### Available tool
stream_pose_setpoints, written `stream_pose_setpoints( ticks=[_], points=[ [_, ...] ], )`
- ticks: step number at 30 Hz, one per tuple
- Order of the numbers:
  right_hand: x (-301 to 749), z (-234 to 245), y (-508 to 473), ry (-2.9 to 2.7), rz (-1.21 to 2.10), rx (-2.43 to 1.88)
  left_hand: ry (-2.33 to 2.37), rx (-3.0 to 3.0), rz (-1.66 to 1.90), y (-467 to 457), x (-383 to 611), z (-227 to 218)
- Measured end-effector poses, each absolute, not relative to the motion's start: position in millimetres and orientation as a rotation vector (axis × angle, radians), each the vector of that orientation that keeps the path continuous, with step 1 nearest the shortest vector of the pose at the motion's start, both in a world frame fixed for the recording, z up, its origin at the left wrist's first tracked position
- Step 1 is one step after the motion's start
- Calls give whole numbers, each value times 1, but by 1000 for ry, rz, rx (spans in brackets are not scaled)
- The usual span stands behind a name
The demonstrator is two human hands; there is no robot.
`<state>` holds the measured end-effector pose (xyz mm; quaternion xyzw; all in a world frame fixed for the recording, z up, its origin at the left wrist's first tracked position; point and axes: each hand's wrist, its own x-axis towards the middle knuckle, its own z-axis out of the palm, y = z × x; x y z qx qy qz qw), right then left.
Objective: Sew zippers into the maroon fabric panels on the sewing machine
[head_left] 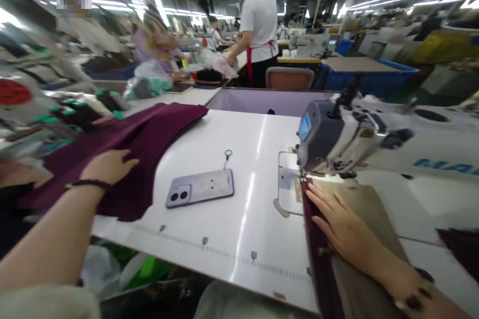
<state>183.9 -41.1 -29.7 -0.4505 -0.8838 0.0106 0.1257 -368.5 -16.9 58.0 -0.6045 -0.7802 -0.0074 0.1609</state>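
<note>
My left hand (pixel 108 167) lies on a large piece of maroon fabric (pixel 149 134) at the table's left side. Its thumb sticks out from the fingers, and I see no cloth pinched between them. At the sewing machine (pixel 322 134), my right hand (pixel 337 219) rests flat, fingers stretched out, on a narrow maroon strip (pixel 314 239) and a khaki-brown piece (pixel 370 219). The strip's far end reaches the presser foot area, where a small light shines. My right fingertips are just in front of the needle area; the needle itself cannot be made out.
A phone (pixel 202 188) with a ring strap lies mid-table (pixel 224 134). Thread cones (pixel 108 99) stand at the left. Another maroon piece (pixel 460 249) is at the far right. Beyond the table are a chair (pixel 290 79), a blue bin (pixel 359 79) and a standing person (pixel 258 20).
</note>
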Motion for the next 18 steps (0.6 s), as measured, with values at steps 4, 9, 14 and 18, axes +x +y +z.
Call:
stream_pose_setpoints(
  ticks=[4,9,14,18],
  points=[
    [191,-50,-33,-2559,-145,-1172,-2309,-1695,172,-28,-368,46],
    [196,-60,-31,-2532,-262,-1122,-2379,-1598,248,-20,-364,50],
    [202,-69,-29,-2565,-266,-1148,-2392,-1673,258,-14,-347,45],
    [213,-87,-21,-2608,-287,-1119,-2487,-1644,292,-11,-338,38]
  ],
)
